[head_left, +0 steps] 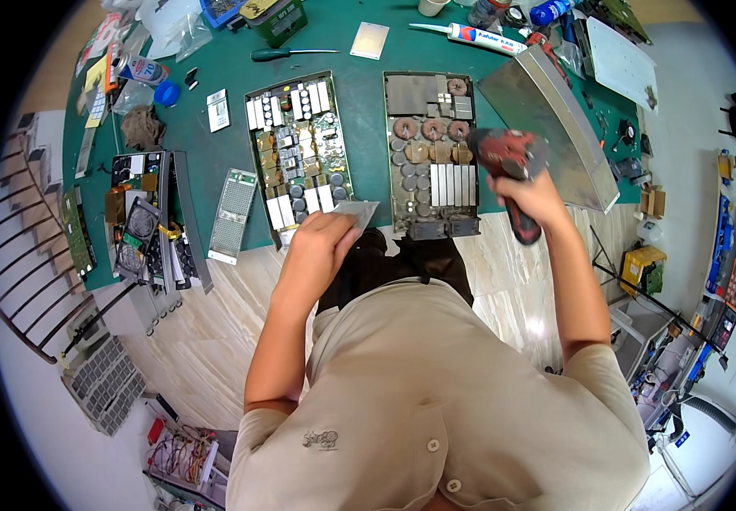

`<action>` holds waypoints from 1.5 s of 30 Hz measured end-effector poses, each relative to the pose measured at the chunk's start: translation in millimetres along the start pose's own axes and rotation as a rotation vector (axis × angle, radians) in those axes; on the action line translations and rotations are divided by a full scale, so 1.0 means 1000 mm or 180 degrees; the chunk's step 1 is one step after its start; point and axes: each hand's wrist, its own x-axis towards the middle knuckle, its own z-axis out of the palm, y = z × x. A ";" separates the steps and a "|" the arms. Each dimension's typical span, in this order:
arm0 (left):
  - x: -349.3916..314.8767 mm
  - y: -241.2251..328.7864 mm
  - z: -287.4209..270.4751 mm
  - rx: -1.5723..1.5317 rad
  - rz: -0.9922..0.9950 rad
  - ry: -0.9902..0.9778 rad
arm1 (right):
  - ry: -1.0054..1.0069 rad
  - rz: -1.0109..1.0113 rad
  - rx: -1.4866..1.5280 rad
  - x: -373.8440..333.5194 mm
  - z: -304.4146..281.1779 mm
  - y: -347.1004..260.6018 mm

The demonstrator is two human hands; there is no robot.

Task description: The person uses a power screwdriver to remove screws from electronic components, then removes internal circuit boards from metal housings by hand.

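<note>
My right hand (531,198) is wrapped round the grip of a red and black cordless drill (508,153). The drill's nose points left, above the right edge of a dusty circuit board unit (432,153) with copper coils and grey capacitors. My left hand (321,243) is closed on a small translucent plastic bag (359,210) at the table's front edge. What the bag contains, if anything, I cannot make out. Just beyond that hand lies a second circuit board unit (298,149) with white blocks and capacitors. Both units lie side by side on the green table (363,102).
A bent metal cover (555,128) lies to the right. On the left are a perforated metal plate (233,215) and an opened unit with a fan (140,223). A screwdriver (291,54), a sealant tube (474,36) and a green tub (276,21) lie at the back.
</note>
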 end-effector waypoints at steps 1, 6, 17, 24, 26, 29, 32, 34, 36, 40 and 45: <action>-0.004 -0.001 -0.002 -0.0012 -0.0052 0.0005 | 0.0110 0.0174 -0.0183 0.017 -0.001 0.000; -0.024 -0.001 -0.005 0.0107 -0.0403 -0.0053 | 0.0228 0.0077 -0.0414 0.098 0.002 0.043; -0.039 0.002 0.002 0.0273 -0.0778 -0.0003 | -0.0009 0.0415 -0.0914 0.147 0.017 0.048; -0.039 0.001 0.000 0.0260 -0.0811 -0.0003 | 0.0020 0.0535 -0.1193 0.147 0.022 0.038; -0.038 0.001 -0.001 0.0255 -0.0789 0.0001 | 0.0020 0.0546 -0.1174 0.148 0.023 0.040; -0.036 0.001 -0.003 0.0235 -0.0794 -0.0020 | 0.0004 0.0504 -0.1228 0.150 0.023 0.042; -0.036 0.000 -0.003 0.0263 -0.0767 -0.0020 | -0.0030 0.0378 -0.1348 0.153 0.023 0.041; -0.037 0.000 -0.003 0.0270 -0.0750 -0.0005 | -0.0017 0.0346 -0.1275 0.150 0.025 0.039; -0.037 -0.001 -0.003 0.0275 -0.0740 -0.0007 | -0.0011 0.0329 -0.1316 0.151 0.025 0.044; -0.035 -0.003 -0.002 0.0289 -0.0703 -0.0031 | -0.0092 0.0329 -0.1431 0.156 0.022 0.047; -0.031 -0.002 -0.001 0.0265 -0.0675 -0.0074 | -0.0216 0.0238 -0.2085 0.163 0.021 0.029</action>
